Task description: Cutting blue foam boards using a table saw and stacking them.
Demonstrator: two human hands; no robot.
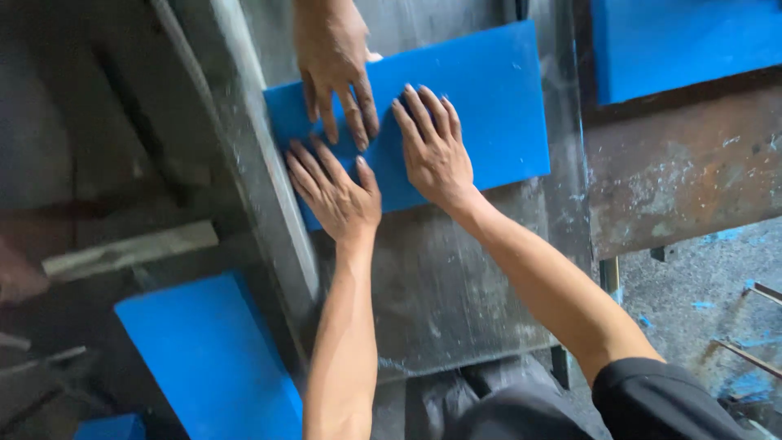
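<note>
- Slab (481, 106): blue, flat, rectangular, lying on the grey bench (456, 293) at its far end, left edge against the metal rail (261, 179).
- My left hand (338, 195): fingers spread, palm flat on the slab's near-left corner. Grasping nothing.
- My right hand (436, 151): same, flat on the slab just beside the left.
- Third hand (334, 61), another person's, reaches from the far side, fingertips on the slab's far-left part.
- Judgement: stiff, smooth, likely slippery under dust; some weight. I'd hold by the long edges.
- More blue slabs: one below the bench's left edge (212, 358), one at upper right (684, 45).
- No labels, packages or signs visible.
</note>
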